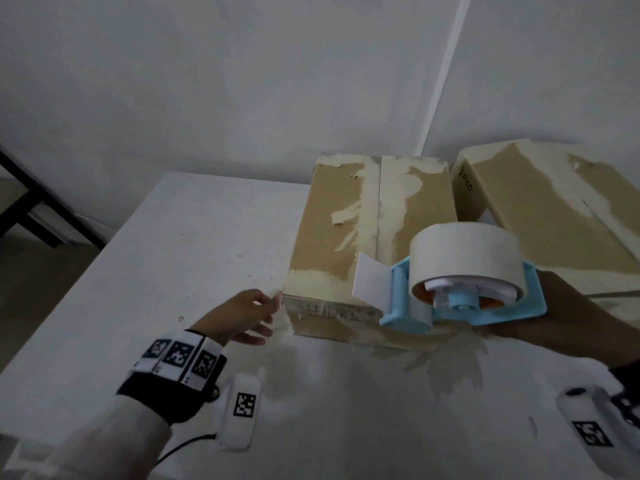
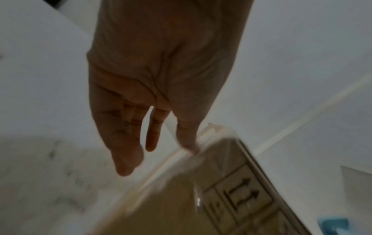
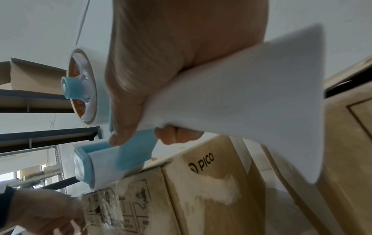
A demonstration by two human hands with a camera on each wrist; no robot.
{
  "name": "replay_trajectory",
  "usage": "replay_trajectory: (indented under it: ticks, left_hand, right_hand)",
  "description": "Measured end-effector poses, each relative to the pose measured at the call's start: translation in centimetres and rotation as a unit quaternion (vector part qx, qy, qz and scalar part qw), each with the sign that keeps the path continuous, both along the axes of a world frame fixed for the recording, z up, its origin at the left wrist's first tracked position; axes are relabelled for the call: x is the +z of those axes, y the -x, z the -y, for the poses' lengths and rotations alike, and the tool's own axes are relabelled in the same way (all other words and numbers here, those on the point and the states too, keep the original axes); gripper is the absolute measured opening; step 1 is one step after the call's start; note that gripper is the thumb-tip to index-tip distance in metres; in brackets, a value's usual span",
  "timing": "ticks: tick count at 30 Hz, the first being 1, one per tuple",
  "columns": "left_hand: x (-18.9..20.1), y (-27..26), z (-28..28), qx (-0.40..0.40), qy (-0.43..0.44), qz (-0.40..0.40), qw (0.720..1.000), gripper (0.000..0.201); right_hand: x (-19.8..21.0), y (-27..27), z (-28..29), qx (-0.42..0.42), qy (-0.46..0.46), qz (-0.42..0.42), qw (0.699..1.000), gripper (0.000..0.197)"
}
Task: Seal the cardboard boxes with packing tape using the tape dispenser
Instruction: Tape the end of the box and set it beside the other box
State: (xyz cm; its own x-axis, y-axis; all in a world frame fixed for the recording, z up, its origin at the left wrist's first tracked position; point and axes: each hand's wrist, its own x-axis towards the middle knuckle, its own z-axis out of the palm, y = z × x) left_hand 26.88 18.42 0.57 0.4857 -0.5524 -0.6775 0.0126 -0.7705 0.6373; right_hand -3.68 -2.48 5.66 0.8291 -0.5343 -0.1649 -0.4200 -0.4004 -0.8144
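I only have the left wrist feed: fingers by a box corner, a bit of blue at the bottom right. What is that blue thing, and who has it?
Observer: It's the tape dispenser, blue frame with a white roll; the right hand grips its handle.
Operator: Is it on the box yet?
Observer: Its front end is over the near edge of the near box; whether it touches, I cannot tell.
Operator: Any other box?
Observer: Yes, a second box stands right of it, printed PICO.
Operator: Is my left hand holding anything?
Observer: No, the left hand has fingers straight at the box's near left corner.
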Motion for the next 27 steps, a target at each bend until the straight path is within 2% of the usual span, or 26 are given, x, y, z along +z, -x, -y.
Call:
replay_trajectory:
  ticks: [3, 5, 7, 8, 9, 10, 12, 13, 14, 17, 21, 27]
  left_hand:
    - [1.9, -1.4, 0.4, -0.012, 0.040, 0.169, 0.985, 0.018]
    - [3.5, -1.2, 1.3, -0.042, 0.085, 0.291, 0.952, 0.028]
    - [4.6, 0.6, 2.2, -0.119, 0.101, 0.351, 0.923, 0.041]
    - [4.9, 1.6, 2.7, -0.168, 0.128, 0.387, 0.897, 0.044]
    - [5.1, 2.8, 3.2, -0.223, 0.153, 0.374, 0.887, 0.043]
    - [4.3, 3.4, 3.7, -0.300, 0.139, 0.349, 0.877, 0.046]
    - [2.9, 3.8, 4.3, -0.377, 0.042, 0.327, 0.865, 0.080]
    - [2.2, 3.6, 4.4, -0.397, 0.011, 0.351, 0.848, 0.095]
    - [1.4, 3.4, 4.3, -0.401, -0.002, 0.348, 0.847, 0.102]
    - [1.0, 4.0, 3.6, -0.399, -0.019, 0.348, 0.848, 0.086]
    - [1.2, 3.9, 3.5, -0.409, -0.009, 0.347, 0.844, 0.115]
    - [1.7, 4.0, 3.5, -0.406, -0.009, 0.349, 0.845, 0.104]
  right_hand:
    - [-0.2, -0.6, -0.2, 0.014, 0.019, 0.029, 0.999, 0.041]
    - [-0.3, -0.5, -0.2, 0.018, 0.001, 0.049, 0.999, 0.053]
    - [-0.4, -0.5, -0.3, 0.016, 0.000, 0.048, 0.999, 0.053]
    - [-0.7, -0.4, -0.1, 0.014, 0.006, 0.052, 0.999, 0.050]
    - [-0.8, -0.4, 0.0, 0.013, 0.010, 0.058, 0.998, 0.047]
    - [-0.9, -0.3, 0.0, 0.012, 0.006, 0.064, 0.998, 0.048]
    - [-1.0, -0.2, 0.1, 0.008, 0.001, 0.064, 0.998, 0.047]
    - [-1.0, -0.1, 0.1, 0.008, -0.004, 0.063, 0.998, 0.050]
    - [-1.0, 0.0, 0.1, 0.009, -0.009, 0.062, 0.998, 0.053]
    - [-0.8, 0.0, 0.0, 0.010, -0.030, 0.070, 0.997, 0.050]
    - [-0.6, 0.3, 0.0, 0.006, -0.031, 0.069, 0.997, 0.049]
    - [-0.2, 0.6, 0.1, 0.003, -0.043, 0.056, 0.997, 0.049]
